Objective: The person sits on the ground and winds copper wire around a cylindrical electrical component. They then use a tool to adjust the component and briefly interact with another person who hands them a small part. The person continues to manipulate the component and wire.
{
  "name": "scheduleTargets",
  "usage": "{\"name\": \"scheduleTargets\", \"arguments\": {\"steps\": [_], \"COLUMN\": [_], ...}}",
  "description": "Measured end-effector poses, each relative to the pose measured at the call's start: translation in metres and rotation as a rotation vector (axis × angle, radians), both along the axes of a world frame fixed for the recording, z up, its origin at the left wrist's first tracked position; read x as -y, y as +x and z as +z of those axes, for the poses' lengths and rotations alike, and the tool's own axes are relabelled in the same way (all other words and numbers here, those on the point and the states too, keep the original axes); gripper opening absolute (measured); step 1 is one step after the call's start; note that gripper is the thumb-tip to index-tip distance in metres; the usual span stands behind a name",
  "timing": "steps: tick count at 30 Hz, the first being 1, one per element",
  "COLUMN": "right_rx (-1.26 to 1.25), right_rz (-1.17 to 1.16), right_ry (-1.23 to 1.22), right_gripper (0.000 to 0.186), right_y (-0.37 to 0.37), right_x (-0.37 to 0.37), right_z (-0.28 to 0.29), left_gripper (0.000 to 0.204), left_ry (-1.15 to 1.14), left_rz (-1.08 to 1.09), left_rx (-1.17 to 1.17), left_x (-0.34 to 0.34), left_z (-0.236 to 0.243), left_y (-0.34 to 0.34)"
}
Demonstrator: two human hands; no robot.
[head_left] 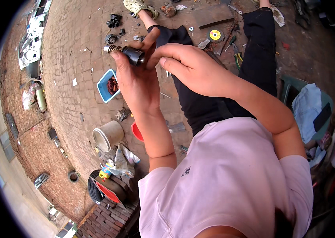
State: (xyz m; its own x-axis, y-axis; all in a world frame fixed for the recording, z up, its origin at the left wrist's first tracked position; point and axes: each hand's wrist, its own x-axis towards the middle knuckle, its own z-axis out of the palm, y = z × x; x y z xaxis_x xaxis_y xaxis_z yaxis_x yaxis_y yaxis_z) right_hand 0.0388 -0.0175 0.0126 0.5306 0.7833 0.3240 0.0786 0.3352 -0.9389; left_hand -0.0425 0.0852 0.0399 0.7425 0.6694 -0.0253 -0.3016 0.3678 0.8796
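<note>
My left hand [137,85] is raised above the ground, palm up. Between its thumb and fingers lies a black cylindrical metal part [132,55] with a coiled spring and a shiny tip at its left end. My right hand [187,65] reaches across from the right with its fingers bent together against the left palm, close to the part's right end. Whatever the right fingertips may hold is hidden. Dark smudges mark the left palm and fingers.
Below lies a blue basin [103,88] with rusty-brown pieces, near a whitish bucket [109,135] and a red bowl [136,131]. A yellow disc [215,35], pliers [237,53] and a flat dark plate [212,16] lie by my legs. Blue cloth [307,107] covers something at right.
</note>
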Motion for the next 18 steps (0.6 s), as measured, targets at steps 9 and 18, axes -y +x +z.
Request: {"name": "scheduleTargets", "arguments": {"steps": [9,18], "right_rx": [-0.068,-0.104], "right_rz": [0.039,-0.139], "right_ry": [-0.253,-0.02], "right_gripper": [0.013,0.015], "right_y": [-0.003,0.046], "right_x": [0.013,0.071], "right_z": [0.014,0.042], "left_gripper": [0.047,0.046], "left_ry": [-0.173,-0.279], "left_rz": [-0.073,0.306], "left_rx": [-0.029,-0.078], "left_x": [0.007,-0.059], "left_z": [-0.002,-0.024], "left_y": [-0.006,-0.04]}}
